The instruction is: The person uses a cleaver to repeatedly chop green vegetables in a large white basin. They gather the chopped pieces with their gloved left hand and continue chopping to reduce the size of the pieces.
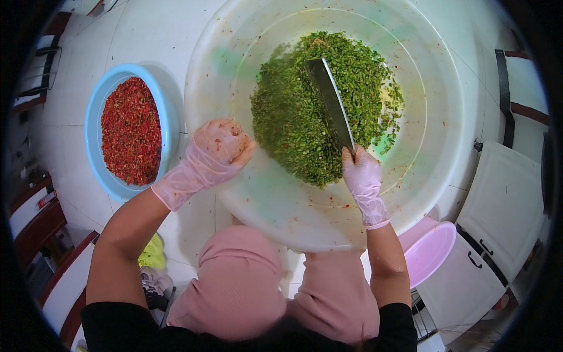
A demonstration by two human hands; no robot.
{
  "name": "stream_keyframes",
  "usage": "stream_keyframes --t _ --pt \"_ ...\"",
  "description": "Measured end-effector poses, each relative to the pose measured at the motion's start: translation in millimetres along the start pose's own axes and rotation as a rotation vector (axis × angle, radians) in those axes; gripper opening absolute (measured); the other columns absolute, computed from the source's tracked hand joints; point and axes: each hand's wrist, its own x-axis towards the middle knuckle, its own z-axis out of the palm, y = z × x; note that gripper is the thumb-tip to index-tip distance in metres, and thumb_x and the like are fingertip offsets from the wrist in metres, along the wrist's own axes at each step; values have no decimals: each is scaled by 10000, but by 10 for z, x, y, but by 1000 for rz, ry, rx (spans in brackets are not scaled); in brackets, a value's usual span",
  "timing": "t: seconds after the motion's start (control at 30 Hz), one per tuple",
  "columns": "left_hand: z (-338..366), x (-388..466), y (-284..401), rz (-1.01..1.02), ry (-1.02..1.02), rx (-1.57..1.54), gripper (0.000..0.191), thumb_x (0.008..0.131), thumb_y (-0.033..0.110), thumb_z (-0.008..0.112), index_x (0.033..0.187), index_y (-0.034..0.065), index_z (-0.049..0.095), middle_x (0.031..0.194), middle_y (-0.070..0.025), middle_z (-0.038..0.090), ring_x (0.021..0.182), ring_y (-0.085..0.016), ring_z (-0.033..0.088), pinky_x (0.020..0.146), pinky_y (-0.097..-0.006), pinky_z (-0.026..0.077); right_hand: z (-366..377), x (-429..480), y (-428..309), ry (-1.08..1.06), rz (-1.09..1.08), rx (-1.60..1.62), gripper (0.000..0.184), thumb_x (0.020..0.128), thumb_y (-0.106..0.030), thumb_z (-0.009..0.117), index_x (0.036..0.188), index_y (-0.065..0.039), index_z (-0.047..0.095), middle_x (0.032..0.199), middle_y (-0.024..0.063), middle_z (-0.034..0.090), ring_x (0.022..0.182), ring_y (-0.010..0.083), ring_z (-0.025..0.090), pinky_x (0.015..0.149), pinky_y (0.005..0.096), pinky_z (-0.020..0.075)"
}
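My right hand (361, 174), in a thin pink glove, grips the handle end of a wide-bladed cleaver (330, 99). The blade slants up and left, over a heap of chopped green vegetable (294, 132), possibly peppers. That heap lies in a large, whitish translucent plastic tub (272, 215); its left part looks blurred. My left hand (224, 143), gloved in the same pink and stained with reddish bits, is at the tub's left side. Its fingers curl inward, and nothing shows in them. The palm is hidden.
Left of the tub, a light blue basin (92, 132) of chopped red peppers (131, 132) stands on the tiled floor (136, 39). A pink basin (431, 255) sits at right beside white cabinet doors (501, 189). Yellow-green footwear (153, 253) lies near my left leg.
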Motion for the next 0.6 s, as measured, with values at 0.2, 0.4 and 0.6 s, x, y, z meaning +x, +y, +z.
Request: stream_keyframes --t 0.2,0.4,0.6 --pt "77 -66 -52 60 109 10 134 738 119 753 719 106 621 759 -88 624 713 -308 617 645 -427 518 -1 45 -25 -87 65 -70 225 940 -293 622 857 -86 651 721 178 664 698 399 663 657 507 523" --pt "103 -9 -40 75 96 19 136 747 130 750 720 100 620 762 -86 624 708 -314 613 637 -431 514 179 -18 94 -102 80 -100 223 943 -277 618 859 -72 645 708 172 654 687 389 661 638 489 526" --pt "23 -27 -8 0 17 37 145 766 154 744 717 97 620 764 -89 628 710 -314 610 637 -433 514 -125 -103 -80 -7 98 173 259 962 -302 575 883 -70 659 769 197 676 747 409 674 691 512 531"
